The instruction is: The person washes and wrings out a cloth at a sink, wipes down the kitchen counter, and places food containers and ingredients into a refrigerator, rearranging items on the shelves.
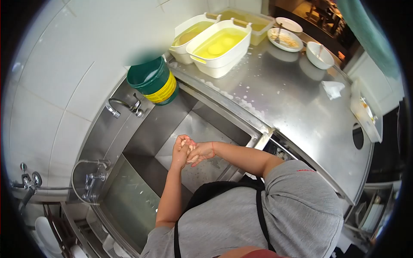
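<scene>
Over the bare basin of the steel sink, my two hands are pressed together. My left hand is closed, its fingers curled against the other hand. My right hand, with a thin red band at the wrist, is closed too and meets it from the right. Something pale and crumpled seems to show between the fingers, but I cannot make out what it is. To the left, a second basin holds cloudy water.
A green bucket with a yellow label stands by the tap. White tubs of yellowish liquid sit on the steel counter. Farther right are a plate with food scraps, a bowl and a crumpled tissue.
</scene>
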Tool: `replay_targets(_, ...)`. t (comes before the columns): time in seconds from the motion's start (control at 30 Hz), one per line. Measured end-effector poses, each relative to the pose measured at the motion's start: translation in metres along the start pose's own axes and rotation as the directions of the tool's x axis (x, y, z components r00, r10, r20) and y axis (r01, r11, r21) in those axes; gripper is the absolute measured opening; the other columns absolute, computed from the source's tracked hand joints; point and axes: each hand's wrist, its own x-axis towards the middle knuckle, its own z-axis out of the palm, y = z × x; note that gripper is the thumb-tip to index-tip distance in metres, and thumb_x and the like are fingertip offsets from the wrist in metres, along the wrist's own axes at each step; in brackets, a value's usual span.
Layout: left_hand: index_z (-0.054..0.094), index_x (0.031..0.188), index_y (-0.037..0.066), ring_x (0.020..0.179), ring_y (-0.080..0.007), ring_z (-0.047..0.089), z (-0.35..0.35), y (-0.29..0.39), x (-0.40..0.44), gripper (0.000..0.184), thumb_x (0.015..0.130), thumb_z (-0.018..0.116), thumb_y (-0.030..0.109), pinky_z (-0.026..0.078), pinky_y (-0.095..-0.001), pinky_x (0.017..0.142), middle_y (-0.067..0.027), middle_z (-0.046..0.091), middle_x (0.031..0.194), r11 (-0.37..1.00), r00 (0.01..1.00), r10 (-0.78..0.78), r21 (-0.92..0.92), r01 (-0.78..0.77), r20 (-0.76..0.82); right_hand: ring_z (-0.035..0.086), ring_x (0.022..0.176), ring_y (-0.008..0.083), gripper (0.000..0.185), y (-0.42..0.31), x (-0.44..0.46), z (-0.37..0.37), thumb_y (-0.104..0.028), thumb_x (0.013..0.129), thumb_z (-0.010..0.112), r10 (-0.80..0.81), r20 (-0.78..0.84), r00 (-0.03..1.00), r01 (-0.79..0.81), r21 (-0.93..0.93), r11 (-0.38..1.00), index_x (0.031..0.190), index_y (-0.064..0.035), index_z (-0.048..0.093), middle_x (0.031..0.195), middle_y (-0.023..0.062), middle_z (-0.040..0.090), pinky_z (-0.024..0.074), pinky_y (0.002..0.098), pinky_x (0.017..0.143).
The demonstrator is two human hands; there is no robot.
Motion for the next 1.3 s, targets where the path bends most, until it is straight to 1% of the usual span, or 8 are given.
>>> replay_targets(0.13,0.046,0.097,0.008,0.059,-0.0053,0.041,0.007,-0.009,0.004,0.017,0.091,0.049,0.025,0.036,-0.0188,0.052,0.0018,0.043,0.066,0.997,0.997,0.054,0.052,-0.051,-0.06,0.059,0.086,0.0157,0.024,0.004,-0.001,0.016,-0.01,0.075,0.06,-0.004,-0.235,0.972,-0.038,-0.177,0.983,0.098,-0.0062,0.055,0.09,0.0051,0.06,0.0503,0.0322,0.074)
replay_targets(0.2,0.047,0.097,0.009,0.058,-0.0046,0.039,0.012,-0.01,0.008,0.018,0.091,0.049,0.026,0.034,-0.0181,0.05,0.0027,0.041,0.064,0.997,0.997,0.082,-0.002,-0.082,-0.006,0.06,0.081,0.0191,0.02,-0.001,-0.004,0.026,-0.013,0.071,0.06,-0.08,-0.466,0.881,-0.234,-0.578,0.782,0.088,-0.0036,0.059,0.081,0.0106,0.062,0.0488,0.0318,0.07)
replay_targets(0.23,0.047,0.098,0.009,0.056,-0.0039,0.037,0.014,-0.008,0.012,0.018,0.091,0.049,0.026,0.031,-0.0173,0.049,0.0036,0.039,0.063,0.991,0.992,0.125,-0.051,-0.125,0.003,0.06,0.081,0.0191,0.02,0.002,-0.005,0.032,-0.013,0.071,0.06,-0.093,-0.495,0.864,-0.239,-0.564,0.79,0.088,-0.0036,0.059,0.081,0.0106,0.062,0.0488,0.0318,0.07)
replay_targets(0.3,0.048,0.097,0.009,0.055,-0.0038,0.036,0.018,-0.005,0.018,0.017,0.092,0.048,0.025,0.03,-0.0176,0.048,0.0042,0.038,0.062,0.985,0.987,0.161,-0.069,-0.158,0.03,0.062,0.073,0.0267,0.021,0.004,-0.008,0.046,-0.017,0.067,0.061,-0.552,-0.428,0.716,-0.14,-0.862,0.486,0.082,-0.0013,0.062,0.078,0.0172,0.063,0.0482,0.0344,0.065)
replay_targets(0.5,0.046,0.092,0.01,0.055,-0.0042,0.035,0.048,0.026,0.017,0.012,0.094,0.04,0.02,0.029,-0.0184,0.047,0.0038,0.036,0.063,0.947,0.94,0.312,0.122,-0.297,-0.139,0.059,0.087,0.0364,0.033,-0.008,-0.026,0.073,-0.019,0.066,0.063,-0.696,-0.496,0.518,-0.338,-0.867,0.366,0.095,-0.0032,0.059,0.092,0.0213,0.062,0.0473,0.0413,0.076)
replay_targets(0.97,0.043,0.093,0.004,0.054,-0.0084,0.035,0.134,0.051,-0.002,0.017,0.094,0.035,0.019,0.032,-0.0234,0.048,0.0004,0.037,0.063,0.871,0.87,0.483,0.152,-0.467,-0.097,0.06,0.093,0.0294,0.028,-0.01,-0.123,0.121,-0.023,0.078,0.049,-0.781,-0.549,0.296,-0.407,-0.813,0.417,0.094,-0.0039,0.062,0.098,0.0172,0.062,0.0459,0.038,0.081)
replay_targets(1.17,0.043,0.094,0.006,0.054,-0.007,0.035,0.292,-0.009,-0.065,0.015,0.094,0.037,0.021,0.032,-0.0223,0.048,0.001,0.038,0.064,0.878,0.895,0.378,0.215,-0.428,0.235,0.059,0.093,0.0323,0.029,0.084,-0.268,0.116,-0.023,0.08,0.047,-0.747,-0.665,-0.006,-0.359,-0.696,0.622,0.096,-0.0015,0.06,0.098,0.0202,0.061,0.0451,0.04,0.081)
replay_targets(1.3,0.042,0.104,0.004,0.058,-0.0085,0.044,0.419,-0.094,-0.172,0.021,0.094,0.04,0.022,0.039,-0.021,0.054,-0.0023,0.045,0.069,0.952,0.591,0.234,-0.059,-0.3,0.772,0.059,0.088,0.0354,0.04,0.227,-0.402,0.138,-0.03,0.077,0.056,-0.714,-0.604,-0.353,-0.338,-0.63,0.7,0.104,-0.0008,0.051,0.096,0.0212,0.061,0.0453,0.0401,0.079)
